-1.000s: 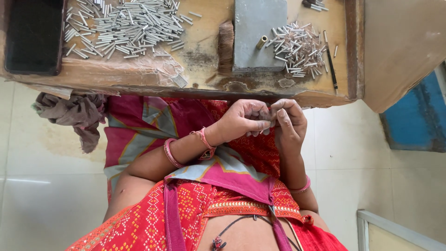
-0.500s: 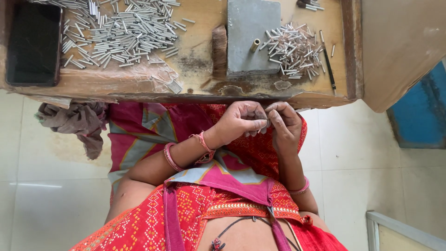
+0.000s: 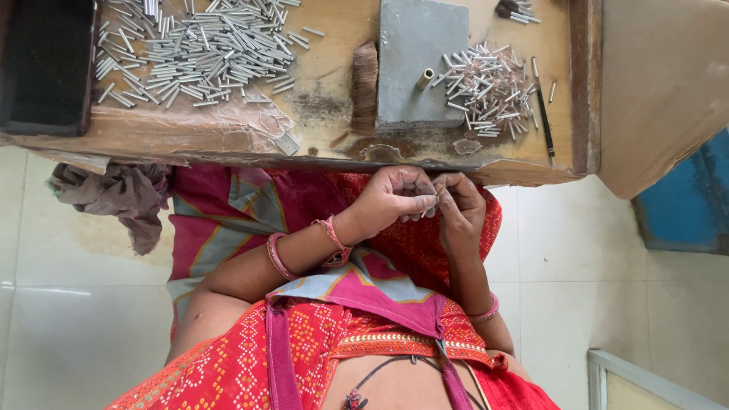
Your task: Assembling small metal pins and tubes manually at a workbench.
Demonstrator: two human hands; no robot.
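Head view: against the wooden workbench (image 3: 319, 137), little has shifted since a second ago. Below its front edge the left hand (image 3: 391, 199) and right hand (image 3: 458, 212) remain pinched together on what may be a small metal tube (image 3: 431, 199).

Table edge (image 3: 228, 144) blocks forward; lap (image 3: 250, 205) open leftward

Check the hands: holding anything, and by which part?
Left hand and right hand pinch something tiny between their fingertips; it is too hidden to identify, so the grip point cannot be told.
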